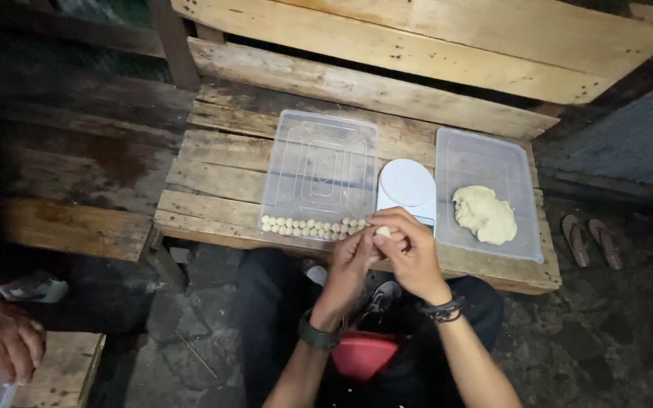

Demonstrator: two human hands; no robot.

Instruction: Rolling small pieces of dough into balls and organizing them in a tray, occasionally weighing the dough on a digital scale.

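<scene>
My left hand point(349, 266) and my right hand point(410, 249) meet in front of me, both pinching a small pale dough ball point(382, 232). Just behind them stands a white kitchen scale point(407, 185). Left of the scale lies a clear plastic lid point(320, 162) with several small dough balls point(311, 226) lined along its near edge. Right of the scale, a second clear lid point(485, 162) holds a lump of pale dough point(484, 214).
All of this rests on a low wooden bench point(221, 174) with a plank backrest behind. Another person's hand point(0, 344) shows at the lower left. A pair of sandals point(591, 240) lies on the ground to the right.
</scene>
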